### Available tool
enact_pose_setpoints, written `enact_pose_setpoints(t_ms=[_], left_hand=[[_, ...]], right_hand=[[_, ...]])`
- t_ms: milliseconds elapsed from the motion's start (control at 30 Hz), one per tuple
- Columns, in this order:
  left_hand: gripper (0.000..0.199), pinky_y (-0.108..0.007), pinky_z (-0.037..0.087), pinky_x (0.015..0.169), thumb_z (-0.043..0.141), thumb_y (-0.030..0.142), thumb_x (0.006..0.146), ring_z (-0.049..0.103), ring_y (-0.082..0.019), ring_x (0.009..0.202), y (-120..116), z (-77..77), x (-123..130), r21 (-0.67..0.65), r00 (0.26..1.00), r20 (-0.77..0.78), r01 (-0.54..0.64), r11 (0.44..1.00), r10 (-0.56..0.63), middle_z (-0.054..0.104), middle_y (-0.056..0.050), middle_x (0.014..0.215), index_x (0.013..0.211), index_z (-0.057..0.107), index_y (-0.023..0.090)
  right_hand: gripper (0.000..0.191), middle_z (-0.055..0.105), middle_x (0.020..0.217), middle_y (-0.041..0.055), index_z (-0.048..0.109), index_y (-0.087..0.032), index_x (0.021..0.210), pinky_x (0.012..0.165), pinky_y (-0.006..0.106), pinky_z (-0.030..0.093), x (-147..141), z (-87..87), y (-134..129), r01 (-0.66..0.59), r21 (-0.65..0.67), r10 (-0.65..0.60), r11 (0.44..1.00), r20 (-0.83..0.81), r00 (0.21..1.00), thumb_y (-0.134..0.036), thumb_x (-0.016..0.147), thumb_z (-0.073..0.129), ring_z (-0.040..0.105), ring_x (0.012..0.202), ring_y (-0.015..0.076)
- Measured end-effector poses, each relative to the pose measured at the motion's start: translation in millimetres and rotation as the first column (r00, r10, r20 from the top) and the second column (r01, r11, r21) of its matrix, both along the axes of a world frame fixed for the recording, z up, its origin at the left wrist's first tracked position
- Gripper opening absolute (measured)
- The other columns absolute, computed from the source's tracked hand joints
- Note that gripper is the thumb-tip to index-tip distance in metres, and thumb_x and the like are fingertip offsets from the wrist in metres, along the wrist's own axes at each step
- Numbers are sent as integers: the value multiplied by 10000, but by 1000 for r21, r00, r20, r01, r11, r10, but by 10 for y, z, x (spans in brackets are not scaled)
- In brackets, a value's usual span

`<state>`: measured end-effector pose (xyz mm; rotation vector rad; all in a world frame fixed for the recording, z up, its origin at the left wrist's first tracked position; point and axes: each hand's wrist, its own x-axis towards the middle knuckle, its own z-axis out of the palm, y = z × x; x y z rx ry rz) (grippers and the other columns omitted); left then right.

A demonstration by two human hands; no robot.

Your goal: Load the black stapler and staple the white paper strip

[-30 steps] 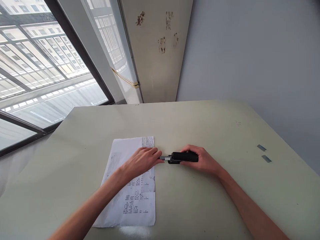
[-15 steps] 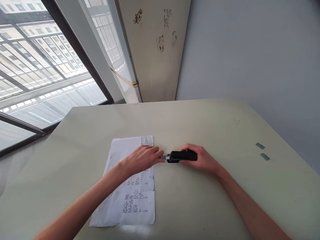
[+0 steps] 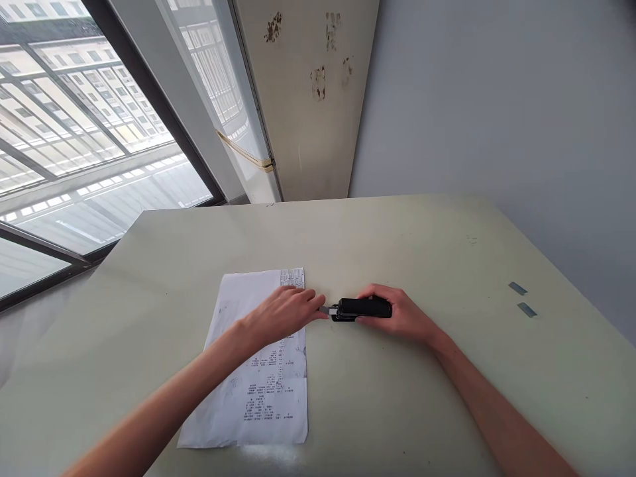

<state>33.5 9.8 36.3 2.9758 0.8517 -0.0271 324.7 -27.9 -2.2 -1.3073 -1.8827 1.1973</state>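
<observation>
A black stapler [image 3: 365, 308] lies sideways near the middle of the table, its metal end pointing left. My right hand [image 3: 397, 311] is wrapped round its right end. At the other end, my left hand [image 3: 293, 310] pinches a small grey metal piece [image 3: 324, 310] that sticks out of the stapler between thumb and fingers. Beneath my left hand and forearm lies a printed white paper [image 3: 278, 404], partly covered by them.
The pale table [image 3: 397, 245] reaches to a grey wall [image 3: 497, 99]. Two small grey-green strips [image 3: 517, 289] are on its right side. Behind stand a cabinet [image 3: 308, 132] with brown marks and, at the left, a window [image 3: 74, 132].
</observation>
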Motion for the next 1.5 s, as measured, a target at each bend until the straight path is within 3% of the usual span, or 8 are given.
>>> enact_pose_setpoints(t_ms=[633,1000,1200,1367,1500], left_hand=[[489,-320,353,603,262,498,1149,521,-152,539,-31,-12,-9,-17,998,65,-1,1000,2,534,14,708,838,493,200],[550,-328,324,589,243,546,1130,536,-165,549,47,-43,52,42,998,-24,53,998,-52,569,-9,711,838,536,182],[633,-335,333,578,183,639,1101,499,-162,505,36,11,45,-50,999,50,6,999,-4,535,-3,661,781,504,196],[594,-303,309,559,330,714,1066,524,-158,519,35,53,-118,-192,991,81,-92,977,109,571,6,682,842,527,201],[512,-282,315,565,433,671,1068,522,-142,539,73,32,-265,-334,977,112,-133,933,180,636,11,756,919,602,212]], right_hand=[[258,754,1051,30,709,-276,1035,843,374,519,10,5,-4,-7,-5,7,1000,-11,1000,-441,859,798,674,951,243],[273,762,1045,31,698,-271,1028,842,370,524,4,23,-6,-3,0,3,1000,-8,1000,-465,862,796,686,953,248],[288,772,1060,35,706,-275,1037,842,376,536,12,13,-2,-5,16,5,1000,-4,1000,-486,862,793,697,962,255],[283,768,1049,36,710,-276,1040,839,375,536,15,3,5,-12,13,12,1000,-2,1000,-481,863,794,693,949,251],[257,760,1031,25,710,-278,1025,814,355,524,12,6,1,-7,11,7,1000,0,1000,-456,860,797,686,932,240]])
